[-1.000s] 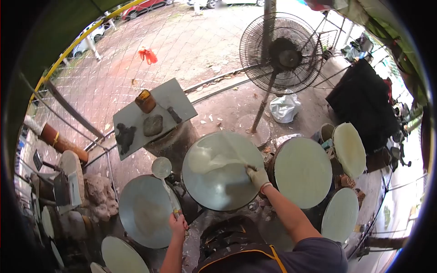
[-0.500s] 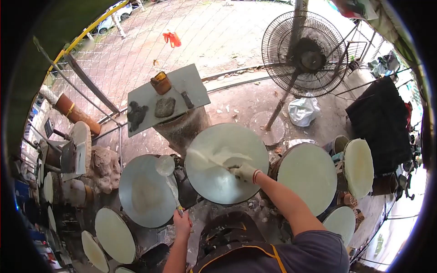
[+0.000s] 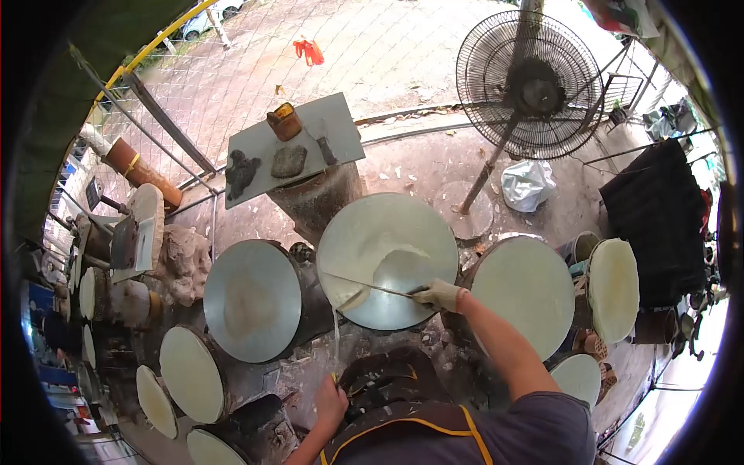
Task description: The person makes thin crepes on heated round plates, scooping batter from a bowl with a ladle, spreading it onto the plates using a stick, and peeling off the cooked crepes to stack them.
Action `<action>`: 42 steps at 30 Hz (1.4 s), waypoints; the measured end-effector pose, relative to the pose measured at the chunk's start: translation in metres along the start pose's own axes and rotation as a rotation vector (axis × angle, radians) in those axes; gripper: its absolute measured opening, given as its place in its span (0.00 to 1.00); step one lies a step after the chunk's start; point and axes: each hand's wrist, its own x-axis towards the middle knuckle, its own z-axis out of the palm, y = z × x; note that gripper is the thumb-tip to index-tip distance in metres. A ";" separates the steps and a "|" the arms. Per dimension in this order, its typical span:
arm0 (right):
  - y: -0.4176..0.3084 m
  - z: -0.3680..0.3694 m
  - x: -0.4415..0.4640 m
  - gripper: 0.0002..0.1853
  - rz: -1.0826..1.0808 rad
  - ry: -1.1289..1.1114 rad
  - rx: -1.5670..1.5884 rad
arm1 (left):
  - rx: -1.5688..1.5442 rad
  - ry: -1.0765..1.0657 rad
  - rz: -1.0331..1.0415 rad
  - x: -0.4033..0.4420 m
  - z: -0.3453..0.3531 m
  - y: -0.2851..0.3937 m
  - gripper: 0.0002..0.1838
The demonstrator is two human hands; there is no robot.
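The handle of a ladle (image 3: 336,335) is gripped by the left hand (image 3: 331,401), with the fingers curled around it. The ladle head is tilted at the left near edge of the central griddle (image 3: 395,314); whether the griddle is touched cannot be told. One end of a thin scraper (image 3: 368,286) is pinched between the fingers of the gloved right hand (image 3: 439,295), at the right near edge. The blade is extended across the griddle toward its left edge.

Pale batter (image 3: 372,229) is spread along the far and left edges; bare metal is exposed from the middle to the near edge. The left griddle (image 3: 253,301) is marked by a brown stain, and the right griddle (image 3: 523,298) is covered by a pale layer.

Beyond, a tin (image 3: 284,122) is placed near the far edge of a grey board (image 3: 262,142), and a stone-like block (image 3: 288,161) near its near edge. A fan (image 3: 535,87) is mounted farther right.
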 end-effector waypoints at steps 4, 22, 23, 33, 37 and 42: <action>0.033 -0.014 0.012 0.14 -0.152 0.558 0.423 | 0.002 0.056 0.045 -0.014 0.011 -0.003 0.23; 0.062 0.042 -0.048 0.17 0.130 0.589 0.353 | 0.018 0.119 0.112 -0.015 0.016 -0.009 0.23; 0.067 0.046 -0.045 0.17 0.174 0.773 0.439 | 0.002 0.129 0.137 -0.014 0.014 -0.014 0.23; 0.123 0.176 -0.066 0.13 -0.247 0.533 0.772 | -0.419 0.027 0.312 0.017 -0.068 -0.031 0.16; 0.073 0.288 -0.034 0.15 -0.173 0.574 0.782 | -0.738 -0.090 0.309 0.047 -0.095 -0.062 0.14; 0.043 0.317 0.075 0.18 -0.215 0.792 0.350 | -1.203 -0.217 0.195 0.033 -0.165 -0.083 0.12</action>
